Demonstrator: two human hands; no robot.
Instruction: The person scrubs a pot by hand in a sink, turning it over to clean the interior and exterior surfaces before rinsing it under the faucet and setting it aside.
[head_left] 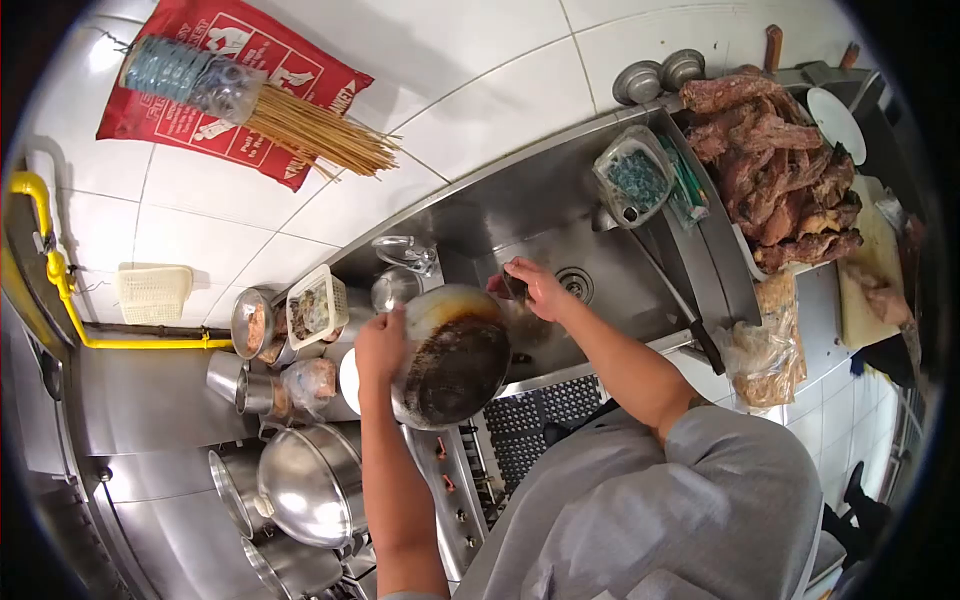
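My left hand (380,348) grips the rim side of a round metal pot (455,362), tipped so that its scorched outer base shows. Black and brown burn marks cover much of that base. My right hand (541,290) is closed beside the pot, over the steel sink (540,238), with a small dark thing in its fingers whose kind I cannot make out. The drain (574,284) lies just beyond that hand. A faucet (402,252) stands behind the pot.
Large pieces of meat (775,165) are piled to the right. A clear tub (634,175) and a long-handled ladle (655,265) rest at the sink. Pots and a domed lid (305,485) stand left. Skewers (320,130) and a red fire-blanket packet (290,75) are on the wall side.
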